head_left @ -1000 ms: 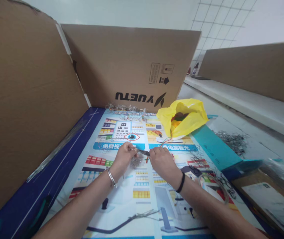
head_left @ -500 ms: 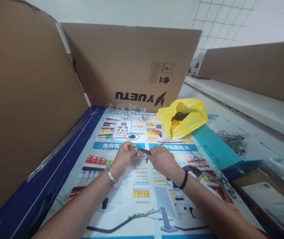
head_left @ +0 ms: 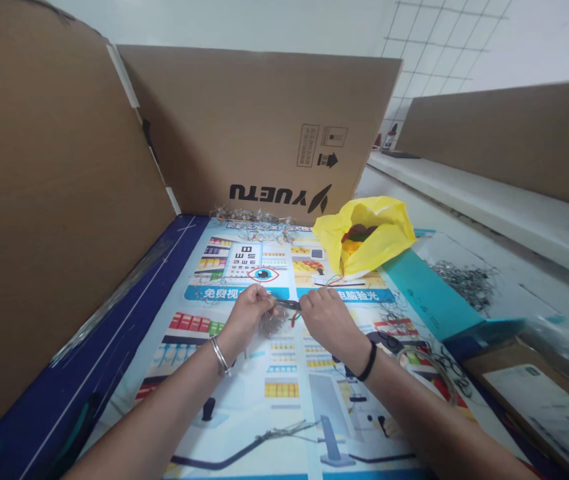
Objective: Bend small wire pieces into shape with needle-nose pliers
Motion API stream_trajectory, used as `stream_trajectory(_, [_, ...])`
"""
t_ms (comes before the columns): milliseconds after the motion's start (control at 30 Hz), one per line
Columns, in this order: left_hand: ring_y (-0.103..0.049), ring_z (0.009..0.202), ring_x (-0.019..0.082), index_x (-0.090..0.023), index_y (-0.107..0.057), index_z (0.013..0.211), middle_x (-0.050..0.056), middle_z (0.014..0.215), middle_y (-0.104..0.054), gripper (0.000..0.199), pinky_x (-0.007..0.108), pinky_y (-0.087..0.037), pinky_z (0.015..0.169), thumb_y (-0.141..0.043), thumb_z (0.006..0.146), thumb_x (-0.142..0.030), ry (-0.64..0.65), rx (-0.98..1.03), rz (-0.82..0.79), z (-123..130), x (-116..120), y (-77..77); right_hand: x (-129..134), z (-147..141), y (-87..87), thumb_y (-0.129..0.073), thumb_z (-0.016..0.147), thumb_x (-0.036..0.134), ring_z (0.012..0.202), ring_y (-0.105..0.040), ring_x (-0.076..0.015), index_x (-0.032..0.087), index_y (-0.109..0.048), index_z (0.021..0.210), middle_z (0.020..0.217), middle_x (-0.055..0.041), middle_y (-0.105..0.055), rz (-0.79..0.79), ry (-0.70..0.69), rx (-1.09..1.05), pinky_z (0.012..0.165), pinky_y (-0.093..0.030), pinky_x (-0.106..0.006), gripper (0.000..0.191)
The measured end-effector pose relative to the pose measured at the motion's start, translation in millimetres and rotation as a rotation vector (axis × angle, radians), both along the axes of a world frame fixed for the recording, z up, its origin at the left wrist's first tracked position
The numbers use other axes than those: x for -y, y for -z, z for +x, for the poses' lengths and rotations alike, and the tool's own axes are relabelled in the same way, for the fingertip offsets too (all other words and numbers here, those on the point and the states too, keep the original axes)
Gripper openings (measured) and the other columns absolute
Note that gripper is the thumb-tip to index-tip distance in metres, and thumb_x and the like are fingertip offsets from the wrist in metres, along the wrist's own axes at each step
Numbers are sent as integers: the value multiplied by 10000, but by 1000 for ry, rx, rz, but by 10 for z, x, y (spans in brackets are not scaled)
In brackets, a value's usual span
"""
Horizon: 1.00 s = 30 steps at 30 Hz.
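Observation:
My left hand (head_left: 253, 308) is closed in a pinch on fine silvery wire (head_left: 272, 324), a loose shape of which hangs below the fingertips; its detail is blurred. My right hand (head_left: 325, 312) is wrapped round a dark narrow-jawed tool (head_left: 288, 305) that looks like pliers, its handles hidden in the fist. The tool's tip points left and meets the left fingertips. A short red and green piece (head_left: 294, 319) shows just below the tool, over the printed mat (head_left: 284, 427).
A yellow bag (head_left: 384, 237) stands open at the back right. Tangled wire pieces (head_left: 254, 217) lie along the cardboard wall (head_left: 204, 120). A heap of dark wire bits (head_left: 464, 283) sits to the right. Wire lengths (head_left: 289, 431) lie in front, and a wire coil (head_left: 429, 367) under the right forearm.
Both hands stay together in nearly the same place. The right hand has turned slightly and the tool lies a little more level. The view has shifted slightly.

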<state>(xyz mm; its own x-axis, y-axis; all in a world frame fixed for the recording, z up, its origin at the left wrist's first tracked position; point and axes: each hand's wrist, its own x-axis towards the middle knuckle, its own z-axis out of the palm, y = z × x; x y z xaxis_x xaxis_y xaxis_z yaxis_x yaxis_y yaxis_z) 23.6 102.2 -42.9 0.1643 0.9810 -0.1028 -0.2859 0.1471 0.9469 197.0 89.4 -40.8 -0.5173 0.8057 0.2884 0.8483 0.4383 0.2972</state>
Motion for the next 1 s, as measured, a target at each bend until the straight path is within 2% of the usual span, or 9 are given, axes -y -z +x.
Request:
stream_trajectory(500, [-507,453,99,-191,-388,674,-44,468,-532,230,207,-359,482,-610,614,-192,-66,-60,-19,12,-12,34,13,-27,86,-428,814,109,744,-454,-213,151,-542,846,775,-74,-542,2,12,10,676,-273,-348,126])
stream_trajectory(867, [-510,458,102,-190,-396,677,-45,470,-530,222,213,-364,486,-608,610,-171,-62,-49,-13,7,-6,32,20,-32,59,-381,833,93,764,-495,-206,143,-555,893,810,-88,-568,-79,38,7,686,-293,-342,190])
stream_trajectory(1000, [-501,455,95,-185,-395,672,-46,466,-521,221,208,-365,490,-612,629,-181,-37,-47,7,-4,-19,24,-2,-16,43,-401,850,144,784,-530,-195,148,-561,886,821,-79,-595,-164,59,-54,692,-314,-313,164])
